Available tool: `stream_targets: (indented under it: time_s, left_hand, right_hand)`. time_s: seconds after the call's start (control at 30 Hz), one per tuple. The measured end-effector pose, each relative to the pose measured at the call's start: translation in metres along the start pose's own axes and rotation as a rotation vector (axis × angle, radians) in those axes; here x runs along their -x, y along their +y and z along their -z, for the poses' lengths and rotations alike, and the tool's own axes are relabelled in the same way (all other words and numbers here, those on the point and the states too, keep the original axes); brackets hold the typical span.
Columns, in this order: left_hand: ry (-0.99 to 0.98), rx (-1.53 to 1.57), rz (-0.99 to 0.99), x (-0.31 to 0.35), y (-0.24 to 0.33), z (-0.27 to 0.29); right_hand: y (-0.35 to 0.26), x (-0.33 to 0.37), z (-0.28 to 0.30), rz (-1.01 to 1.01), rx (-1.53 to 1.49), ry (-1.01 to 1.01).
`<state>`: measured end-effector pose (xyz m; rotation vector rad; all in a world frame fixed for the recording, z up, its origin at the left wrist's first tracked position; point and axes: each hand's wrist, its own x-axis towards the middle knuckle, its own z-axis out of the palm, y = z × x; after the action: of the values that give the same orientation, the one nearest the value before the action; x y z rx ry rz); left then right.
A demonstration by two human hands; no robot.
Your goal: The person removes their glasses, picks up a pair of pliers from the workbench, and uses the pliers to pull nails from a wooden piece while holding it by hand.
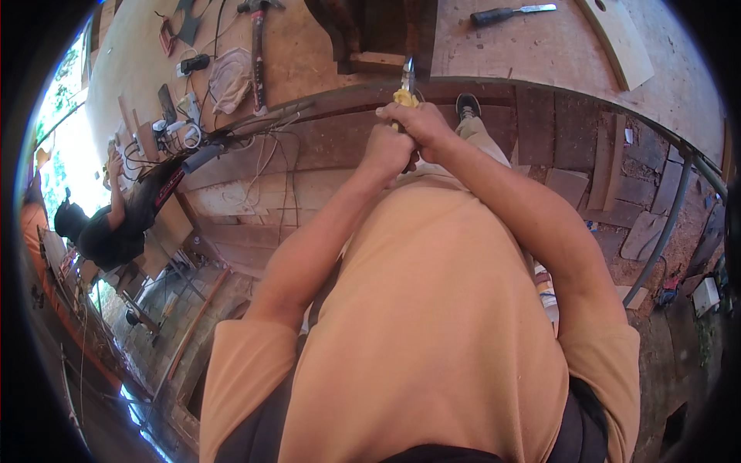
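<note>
In front of my body, both hands are closed together round a pair of pliers (pixel 407 86) with yellow grips and a bare metal head pointing away from me. My left hand (pixel 386 154) is wrapped low on the handles. Higher up and partly over it, my right hand (pixel 424 127) is closed too. The jaws reach the near edge of a dark brown wooden furniture piece (pixel 423 35) standing on the workbench (pixel 478 62); whether they touch it or bite on something I cannot tell. Most of the handles are hidden by my fingers.
A hammer (pixel 258 58), a pale cloth (pixel 231 81) and tangled cables with plugs (pixel 185 123) lie on the left of the bench. To the right are a chisel (pixel 509 14) and a pale board (pixel 617 42). Another person (pixel 112 231) works at far left. Wooden boards (pixel 575 131) cover the floor.
</note>
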<state>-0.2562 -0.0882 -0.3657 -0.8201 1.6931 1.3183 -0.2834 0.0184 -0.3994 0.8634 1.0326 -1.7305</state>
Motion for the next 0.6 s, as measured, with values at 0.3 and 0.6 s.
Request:
stream_targets:
  time_s: [0.3,0.6]
  left_hand:
    - [0.058,-0.001,-0.329,-0.041,-0.056,-0.001]
    - [0.148,-0.125,-0.863,-0.073,-0.078,0.0]
  right_hand:
    - [0.038,-0.037,0.016,0.264,0.022,-0.104]
    - [0.044,-0.055,0.028,0.349,0.188,-0.159]
